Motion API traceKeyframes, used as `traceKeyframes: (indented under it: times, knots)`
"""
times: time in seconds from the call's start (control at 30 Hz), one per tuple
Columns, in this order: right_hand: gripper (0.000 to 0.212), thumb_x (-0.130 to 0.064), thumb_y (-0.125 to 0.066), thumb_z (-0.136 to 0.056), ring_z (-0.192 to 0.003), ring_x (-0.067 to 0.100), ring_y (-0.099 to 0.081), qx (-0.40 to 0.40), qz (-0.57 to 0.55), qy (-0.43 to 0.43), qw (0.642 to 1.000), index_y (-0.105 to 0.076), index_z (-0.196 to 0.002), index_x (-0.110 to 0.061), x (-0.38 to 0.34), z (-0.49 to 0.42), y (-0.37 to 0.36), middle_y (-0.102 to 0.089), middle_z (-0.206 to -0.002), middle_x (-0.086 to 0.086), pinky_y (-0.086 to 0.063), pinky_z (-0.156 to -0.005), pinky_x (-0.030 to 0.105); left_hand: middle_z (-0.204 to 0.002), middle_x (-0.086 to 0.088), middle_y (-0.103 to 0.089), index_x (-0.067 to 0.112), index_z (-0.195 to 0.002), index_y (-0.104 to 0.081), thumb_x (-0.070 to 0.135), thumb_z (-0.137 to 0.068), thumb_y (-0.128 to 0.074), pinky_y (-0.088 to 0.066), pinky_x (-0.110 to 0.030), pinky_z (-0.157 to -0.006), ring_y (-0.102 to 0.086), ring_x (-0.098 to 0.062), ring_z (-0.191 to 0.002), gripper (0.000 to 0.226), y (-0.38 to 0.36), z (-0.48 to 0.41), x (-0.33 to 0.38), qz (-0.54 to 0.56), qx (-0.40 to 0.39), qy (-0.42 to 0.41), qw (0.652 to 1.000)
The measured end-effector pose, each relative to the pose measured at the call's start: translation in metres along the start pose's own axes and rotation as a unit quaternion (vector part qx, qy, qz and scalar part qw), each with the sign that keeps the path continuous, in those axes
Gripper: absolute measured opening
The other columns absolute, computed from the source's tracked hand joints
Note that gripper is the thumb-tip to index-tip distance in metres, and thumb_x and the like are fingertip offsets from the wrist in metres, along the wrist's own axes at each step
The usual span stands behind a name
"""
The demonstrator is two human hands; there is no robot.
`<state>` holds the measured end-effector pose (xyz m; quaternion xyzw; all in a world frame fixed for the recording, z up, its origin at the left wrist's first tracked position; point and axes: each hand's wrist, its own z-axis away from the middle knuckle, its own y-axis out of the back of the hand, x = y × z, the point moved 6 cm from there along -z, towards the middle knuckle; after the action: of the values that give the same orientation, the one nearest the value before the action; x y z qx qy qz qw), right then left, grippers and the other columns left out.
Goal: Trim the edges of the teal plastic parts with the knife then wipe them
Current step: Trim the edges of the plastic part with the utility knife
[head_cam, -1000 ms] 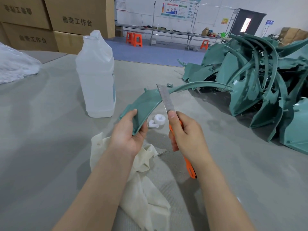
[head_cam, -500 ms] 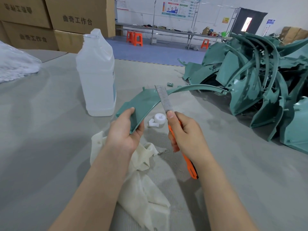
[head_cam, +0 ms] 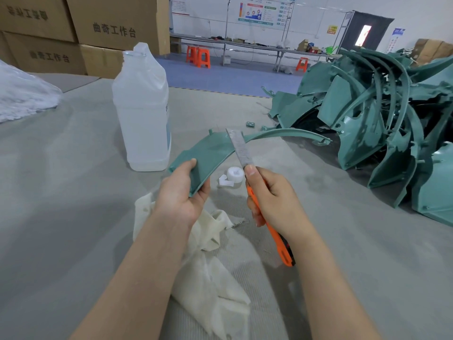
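My left hand grips the near, wide end of a curved teal plastic part, whose thin arm arcs away to the right above the table. My right hand holds an orange utility knife. Its long grey blade lies against the part's upper edge, my thumb pressing near the blade's base. A cream cloth lies crumpled on the table under my forearms.
A translucent plastic jug stands left of the part. A small white tape roll sits behind my hands. A heap of teal parts fills the right side. White material lies far left; cardboard boxes behind.
The teal part and the knife have shifted slightly left and down together; the blade sits a little further along the part's edge. Both grips are unchanged.
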<state>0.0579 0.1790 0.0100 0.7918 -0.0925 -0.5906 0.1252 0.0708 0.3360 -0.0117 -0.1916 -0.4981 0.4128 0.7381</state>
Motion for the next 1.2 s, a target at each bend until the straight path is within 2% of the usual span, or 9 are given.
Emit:
traceKeyframes:
  times: [0.13, 0.23, 0.33, 0.47, 0.57, 0.73, 0.9, 1.1, 1.2]
  knots:
    - [0.044, -0.039, -0.047, -0.1, -0.04, 0.012, -0.036, -0.056, -0.019, -0.001, 0.998, -0.042, -0.061, -0.018, 0.0, 0.004, -0.014, -0.035, -0.049, -0.009, -0.035, -0.036, 0.024, -0.086, -0.008, -0.064, 0.008, -0.097, -0.059, 0.01, -0.093, -0.057, -0.048, -0.014, -0.042, -0.06, -0.012, -0.065, 0.004, -0.003, -0.001, 0.0, -0.022, -0.016, -0.013, 1.0]
    - [0.044, -0.038, -0.046, -0.1, -0.039, 0.011, -0.037, -0.08, 0.0, 0.003, 0.997, -0.043, -0.062, -0.016, -0.002, 0.005, -0.022, -0.036, -0.047, -0.01, -0.037, -0.037, 0.024, -0.083, -0.006, -0.061, 0.005, -0.115, -0.058, 0.009, -0.094, -0.056, -0.047, -0.014, -0.041, -0.059, -0.01, -0.059, 0.022, -0.003, -0.001, -0.001, -0.015, -0.021, -0.004, 1.0]
    - [0.045, -0.039, -0.043, -0.101, -0.039, 0.014, -0.039, -0.025, -0.041, -0.001, 0.999, -0.042, -0.064, -0.014, -0.005, 0.004, -0.005, -0.038, -0.047, -0.001, -0.036, -0.038, 0.022, -0.101, -0.009, -0.062, 0.005, -0.127, -0.054, 0.009, -0.094, -0.056, -0.05, -0.015, -0.043, -0.06, -0.014, -0.073, 0.033, -0.002, -0.004, 0.005, 0.012, -0.022, -0.009, 1.0]
    - [0.045, -0.036, -0.042, -0.101, -0.041, 0.018, -0.039, 0.067, -0.031, 0.026, 0.997, -0.041, -0.06, -0.018, -0.009, 0.002, 0.009, -0.039, -0.048, 0.006, -0.038, -0.04, 0.023, -0.107, -0.01, -0.063, 0.006, -0.125, -0.056, 0.008, -0.093, -0.057, -0.049, -0.015, -0.043, -0.06, -0.016, -0.078, 0.032, -0.003, -0.003, 0.004, 0.014, -0.026, -0.005, 1.0]
    - [0.047, -0.038, -0.044, -0.101, -0.04, 0.016, -0.04, 0.074, -0.011, 0.03, 0.997, -0.042, -0.055, -0.027, -0.009, 0.002, 0.005, -0.039, -0.046, 0.001, -0.039, -0.042, 0.026, -0.102, -0.009, -0.065, 0.008, -0.114, -0.059, 0.009, -0.093, -0.057, -0.048, -0.015, -0.043, -0.061, -0.016, -0.077, 0.021, -0.002, -0.003, 0.004, 0.001, -0.02, -0.015, 1.0]
    - [0.05, -0.05, -0.045, -0.096, -0.04, 0.015, -0.04, 0.064, 0.015, 0.031, 0.997, -0.037, -0.064, -0.012, -0.005, 0.002, 0.003, -0.039, -0.048, 0.0, -0.042, -0.044, 0.033, -0.089, -0.004, -0.066, 0.013, -0.091, -0.059, 0.012, -0.091, -0.061, -0.048, -0.015, -0.043, -0.062, -0.013, -0.071, 0.002, 0.001, -0.004, 0.008, -0.039, 0.003, -0.052, 0.998]
    - [0.059, -0.065, -0.042, -0.084, -0.044, 0.017, -0.039, 0.039, 0.028, 0.025, 0.999, -0.04, -0.07, -0.008, -0.002, 0.001, -0.003, -0.034, -0.055, 0.002, -0.042, -0.042, 0.034, -0.087, -0.001, -0.067, 0.016, -0.091, -0.059, 0.014, -0.09, -0.063, -0.047, -0.016, -0.044, -0.063, -0.011, -0.071, 0.004, 0.002, -0.004, 0.012, -0.067, 0.015, -0.095, 0.993]
    - [0.049, -0.06, -0.048, -0.084, -0.041, 0.013, -0.043, 0.069, -0.022, 0.034, 0.997, -0.045, -0.066, -0.014, -0.011, 0.003, 0.0, -0.04, -0.049, 0.005, -0.041, -0.043, 0.027, -0.089, 0.002, -0.067, 0.02, -0.094, -0.059, 0.016, -0.092, -0.06, -0.048, -0.017, -0.047, -0.064, -0.01, -0.075, 0.005, 0.002, -0.003, 0.017, -0.076, 0.013, -0.131, 0.988]
    - [0.033, -0.053, -0.062, -0.08, -0.045, 0.014, -0.051, 0.134, -0.02, 0.047, 0.99, -0.054, -0.069, -0.023, -0.021, 0.006, 0.012, -0.051, -0.056, 0.011, -0.048, -0.05, 0.03, -0.099, 0.004, -0.067, 0.018, -0.108, -0.058, 0.02, -0.093, -0.06, -0.056, -0.028, -0.066, -0.066, -0.011, -0.087, 0.016, 0.001, -0.001, 0.022, -0.118, 0.025, -0.193, 0.974]
